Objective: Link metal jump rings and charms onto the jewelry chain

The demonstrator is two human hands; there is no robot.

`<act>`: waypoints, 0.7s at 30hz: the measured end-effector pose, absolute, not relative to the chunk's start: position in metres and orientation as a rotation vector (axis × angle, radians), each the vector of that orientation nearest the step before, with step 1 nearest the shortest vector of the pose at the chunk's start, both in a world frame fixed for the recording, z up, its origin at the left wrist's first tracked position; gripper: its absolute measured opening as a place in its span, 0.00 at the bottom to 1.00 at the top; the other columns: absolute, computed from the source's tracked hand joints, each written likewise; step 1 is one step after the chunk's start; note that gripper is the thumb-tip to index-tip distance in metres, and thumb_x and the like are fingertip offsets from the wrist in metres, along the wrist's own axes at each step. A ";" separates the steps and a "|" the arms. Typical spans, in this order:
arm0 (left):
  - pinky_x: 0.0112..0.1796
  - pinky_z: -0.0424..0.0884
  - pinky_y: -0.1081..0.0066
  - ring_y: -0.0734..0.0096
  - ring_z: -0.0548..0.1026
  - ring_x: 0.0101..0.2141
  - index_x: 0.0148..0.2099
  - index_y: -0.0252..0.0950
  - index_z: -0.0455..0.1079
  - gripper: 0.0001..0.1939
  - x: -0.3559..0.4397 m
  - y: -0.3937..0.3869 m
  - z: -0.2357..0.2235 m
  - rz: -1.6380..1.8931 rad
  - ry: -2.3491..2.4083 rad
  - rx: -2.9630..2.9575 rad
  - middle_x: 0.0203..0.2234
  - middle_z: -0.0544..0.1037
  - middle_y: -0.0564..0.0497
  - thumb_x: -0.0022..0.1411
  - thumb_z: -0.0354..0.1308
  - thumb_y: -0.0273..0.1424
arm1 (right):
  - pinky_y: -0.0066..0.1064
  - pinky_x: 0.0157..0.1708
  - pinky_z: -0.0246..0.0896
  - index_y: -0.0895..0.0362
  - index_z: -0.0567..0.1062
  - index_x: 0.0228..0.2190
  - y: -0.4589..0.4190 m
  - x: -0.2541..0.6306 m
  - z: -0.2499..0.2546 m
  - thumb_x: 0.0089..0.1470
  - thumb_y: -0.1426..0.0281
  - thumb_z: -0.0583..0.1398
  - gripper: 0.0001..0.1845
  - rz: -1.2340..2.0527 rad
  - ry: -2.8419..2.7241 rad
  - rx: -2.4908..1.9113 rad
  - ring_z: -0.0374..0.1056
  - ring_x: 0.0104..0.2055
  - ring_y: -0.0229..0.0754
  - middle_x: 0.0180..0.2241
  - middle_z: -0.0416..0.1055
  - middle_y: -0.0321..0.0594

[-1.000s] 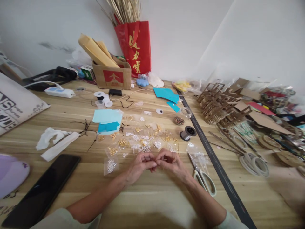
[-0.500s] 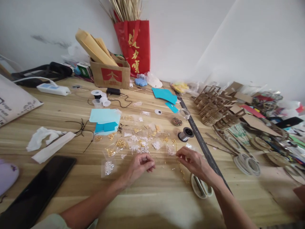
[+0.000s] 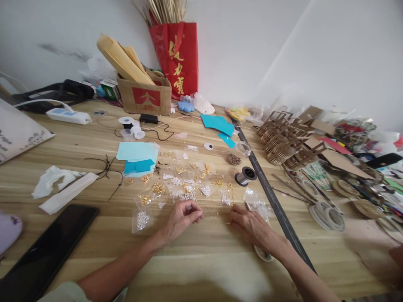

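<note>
My left hand is closed in a pinch just above the table. What it holds, if anything, is too small to make out. Low over the table to its right, my right hand has its fingers bent together and pointing down, and their tips are partly hidden. A thin gold chain shows just beyond those fingers. Under the right wrist lie scissors, mostly covered. Small bags of silver beads and of gold beads spread out in front of my hands, with silver rings at the left.
A spool of wire stands beyond my right hand, near a dark strip across the table. Woven baskets crowd the right side. At the left lie a black phone and blue card sheets.
My right hand has come down and towards me, now covering more of the scissors and the near part of the gold chain. A clear bag beyond it is uncovered. My left hand stays nearly still.
</note>
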State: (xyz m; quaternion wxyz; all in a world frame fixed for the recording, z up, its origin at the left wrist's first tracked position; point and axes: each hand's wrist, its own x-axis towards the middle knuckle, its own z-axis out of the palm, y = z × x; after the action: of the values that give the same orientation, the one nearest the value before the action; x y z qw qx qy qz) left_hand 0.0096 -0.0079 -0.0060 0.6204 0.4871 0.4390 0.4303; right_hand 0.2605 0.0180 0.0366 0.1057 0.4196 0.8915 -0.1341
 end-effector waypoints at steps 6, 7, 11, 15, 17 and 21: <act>0.30 0.68 0.72 0.74 0.71 0.25 0.28 0.33 0.70 0.10 0.009 -0.007 -0.008 1.015 1.014 1.113 0.23 0.76 0.52 0.54 0.61 0.35 | 0.28 0.29 0.55 0.57 0.69 0.32 0.019 0.262 0.034 0.60 0.79 0.53 0.08 -0.494 2.718 1.266 0.68 0.31 0.41 0.33 0.70 0.40; 0.30 0.68 0.72 0.74 0.71 0.25 0.28 0.33 0.70 0.10 0.009 -0.007 -0.008 1.019 1.014 1.108 0.24 0.76 0.51 0.55 0.61 0.35 | 0.28 0.29 0.55 0.57 0.68 0.31 0.020 0.263 0.035 0.59 0.79 0.52 0.08 -0.546 2.729 1.284 0.68 0.30 0.40 0.32 0.70 0.39; 0.30 0.69 0.71 0.73 0.71 0.26 0.29 0.33 0.70 0.12 0.008 -0.007 -0.007 1.027 1.020 1.092 0.24 0.77 0.51 0.55 0.62 0.37 | 0.27 0.28 0.55 0.56 0.66 0.29 0.025 0.267 0.042 0.59 0.76 0.54 0.07 -0.766 2.715 1.341 0.65 0.27 0.38 0.26 0.69 0.35; 0.29 0.68 0.72 0.73 0.71 0.25 0.28 0.33 0.69 0.13 0.008 -0.007 -0.007 1.065 1.013 1.078 0.23 0.76 0.51 0.54 0.63 0.38 | 0.27 0.27 0.54 0.56 0.67 0.28 0.026 0.267 0.052 0.58 0.75 0.54 0.07 -0.792 2.702 1.369 0.63 0.26 0.37 0.26 0.68 0.35; 0.29 0.68 0.72 0.73 0.71 0.25 0.28 0.33 0.69 0.13 0.008 -0.007 -0.008 1.076 1.015 1.067 0.23 0.76 0.51 0.54 0.63 0.38 | 0.27 0.28 0.54 0.56 0.68 0.28 0.026 0.266 0.055 0.58 0.74 0.54 0.07 -0.782 2.697 1.367 0.63 0.27 0.38 0.27 0.69 0.36; 0.29 0.68 0.72 0.73 0.71 0.25 0.28 0.33 0.69 0.13 0.008 -0.007 -0.007 1.067 1.025 1.070 0.23 0.76 0.51 0.54 0.63 0.38 | 0.28 0.29 0.54 0.56 0.71 0.28 0.026 0.265 0.056 0.58 0.74 0.54 0.09 -0.829 2.723 1.359 0.64 0.28 0.39 0.28 0.69 0.37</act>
State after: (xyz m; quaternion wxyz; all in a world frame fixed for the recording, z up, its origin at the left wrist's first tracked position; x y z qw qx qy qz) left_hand 0.0082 -0.0068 -0.0071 0.6113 0.4638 0.4444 0.4623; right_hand 0.2654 0.0255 0.0557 -0.0062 0.4309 0.8633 -0.2627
